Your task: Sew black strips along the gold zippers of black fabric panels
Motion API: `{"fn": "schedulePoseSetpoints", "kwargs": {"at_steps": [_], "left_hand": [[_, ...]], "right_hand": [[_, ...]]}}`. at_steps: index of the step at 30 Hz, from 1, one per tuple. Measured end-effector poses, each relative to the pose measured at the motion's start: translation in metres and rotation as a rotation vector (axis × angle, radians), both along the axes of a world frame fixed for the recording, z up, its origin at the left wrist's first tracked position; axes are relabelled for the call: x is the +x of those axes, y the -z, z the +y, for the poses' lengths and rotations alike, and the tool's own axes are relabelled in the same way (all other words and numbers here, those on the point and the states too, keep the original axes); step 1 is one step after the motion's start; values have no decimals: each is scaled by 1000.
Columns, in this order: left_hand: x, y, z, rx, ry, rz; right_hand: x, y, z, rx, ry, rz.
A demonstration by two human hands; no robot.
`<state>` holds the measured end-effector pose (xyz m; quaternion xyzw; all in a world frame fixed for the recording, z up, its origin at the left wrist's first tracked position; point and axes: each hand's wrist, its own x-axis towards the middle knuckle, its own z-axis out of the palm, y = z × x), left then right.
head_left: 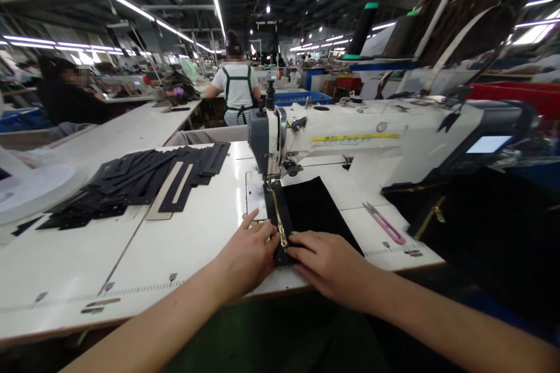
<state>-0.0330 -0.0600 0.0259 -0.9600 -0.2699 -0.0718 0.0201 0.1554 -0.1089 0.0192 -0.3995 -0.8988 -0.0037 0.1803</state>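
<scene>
A black fabric piece [311,205] with a black strip and a gold zipper [276,208] lies under the presser foot of a white sewing machine [341,134]. The gold zipper pull [282,238] is near the front end of the strip. My left hand [250,247] holds the strip's left edge, its index finger stretched toward the needle plate and the other fingers curled. From the right, my right hand [330,259] grips the strip beside the zipper pull, fingertips pressed on the fabric. The undersides of both hands are hidden.
Black slotted pieces [131,178] lie heaped on the white table [175,250] at left. Pink thread snips [385,224] rest at right. Beyond the right table edge is dark fabric with another zipper [431,218]. Two people sit or stand farther back. Thread cones [361,32] stand above.
</scene>
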Motion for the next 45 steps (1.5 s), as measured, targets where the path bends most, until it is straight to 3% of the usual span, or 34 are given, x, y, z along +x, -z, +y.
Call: {"fn": "schedulePoseSetpoints", "kwargs": {"at_steps": [3,9,16,22,27,36,41,45], "left_hand": [[-5,-4,-9,-9,12,-3],[-7,-15,-16,-87,1,-107],[8,11,13,6,-230,-259],[5,31,28,162,-195,-197],[6,34,30,253,-168,-218],[8,45,37,266,-141,-341],[7,41,38,228,-147,-329],[7,32,35,146,-166,-282]], "right_hand": [[-2,5,-5,46,25,47],[-6,7,15,-31,83,146],[-9,16,20,-34,100,206],[-4,15,34,-25,109,153],[-3,19,36,-1,85,131],[-1,20,44,42,39,57],[-2,20,47,87,59,69],[-3,21,34,164,78,129]]}}
